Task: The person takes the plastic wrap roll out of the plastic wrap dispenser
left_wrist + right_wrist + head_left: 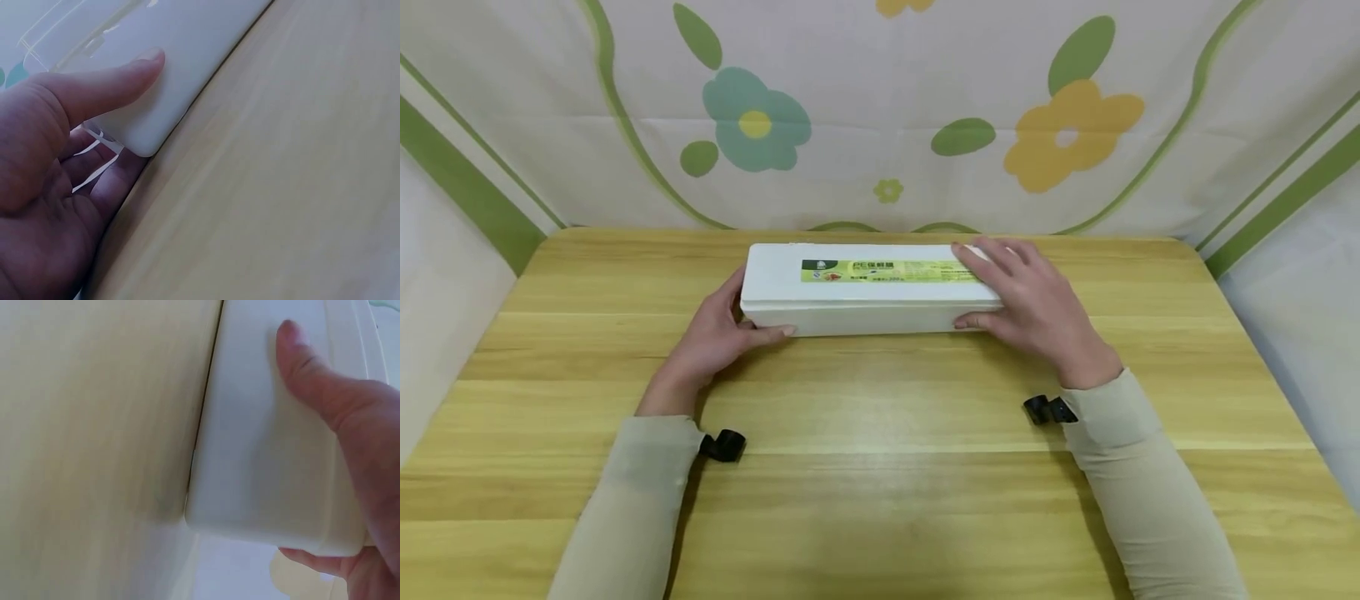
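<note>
A long white cling film box [865,318] with a green and yellow label on its lid lies across the far part of the table. My left hand [711,333] grips its left end, the thumb along the front face and the other fingers round the end. In the left wrist view that thumb [119,87] presses the smooth white side, with the fingers low beside the box's corner. At the other end my right hand [1037,304] holds the box, fingers over the lid and thumb on the front. The right thumb [312,378] lies flat against the side in the right wrist view.
The wooden table [880,500] spreads out in front of the box. Behind its far edge hangs a white cloth [865,92] with flower and leaf prints. Small black devices [726,446] sit at both sleeve cuffs.
</note>
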Action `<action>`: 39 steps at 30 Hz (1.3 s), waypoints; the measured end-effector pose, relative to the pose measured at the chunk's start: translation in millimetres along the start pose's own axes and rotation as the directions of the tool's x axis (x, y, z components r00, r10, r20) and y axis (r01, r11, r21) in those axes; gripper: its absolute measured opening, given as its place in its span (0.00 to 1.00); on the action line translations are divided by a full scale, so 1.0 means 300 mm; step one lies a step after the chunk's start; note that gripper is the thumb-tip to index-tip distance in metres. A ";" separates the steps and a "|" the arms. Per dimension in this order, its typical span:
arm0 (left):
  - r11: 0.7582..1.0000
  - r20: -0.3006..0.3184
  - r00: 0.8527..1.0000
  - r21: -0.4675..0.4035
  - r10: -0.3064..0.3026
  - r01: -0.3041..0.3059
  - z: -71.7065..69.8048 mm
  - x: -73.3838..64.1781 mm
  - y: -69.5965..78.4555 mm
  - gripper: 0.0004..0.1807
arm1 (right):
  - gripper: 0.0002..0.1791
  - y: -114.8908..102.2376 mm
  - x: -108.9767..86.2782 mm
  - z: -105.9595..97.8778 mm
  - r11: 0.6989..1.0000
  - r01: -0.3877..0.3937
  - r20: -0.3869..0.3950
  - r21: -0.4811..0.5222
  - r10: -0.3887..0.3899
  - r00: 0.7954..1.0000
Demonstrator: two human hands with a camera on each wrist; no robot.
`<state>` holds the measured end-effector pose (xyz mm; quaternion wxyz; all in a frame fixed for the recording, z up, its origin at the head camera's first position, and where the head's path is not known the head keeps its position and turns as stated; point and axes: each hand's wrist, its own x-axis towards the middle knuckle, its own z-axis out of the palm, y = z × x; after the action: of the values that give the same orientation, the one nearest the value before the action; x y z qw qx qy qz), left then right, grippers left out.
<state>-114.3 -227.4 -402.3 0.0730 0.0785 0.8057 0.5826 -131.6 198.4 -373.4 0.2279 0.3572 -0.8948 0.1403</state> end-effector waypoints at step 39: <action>0.999 0.008 0.999 0.025 -0.031 0.031 0.010 0.007 -0.009 0.59 | 0.52 -0.094 0.104 0.030 0.988 -0.121 0.131 -0.096 0.133 0.982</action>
<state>-115.8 -225.0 -405.9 0.0846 0.0694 0.8136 0.5711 -134.6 156.8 -362.9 0.1719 0.2978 -0.9347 0.0900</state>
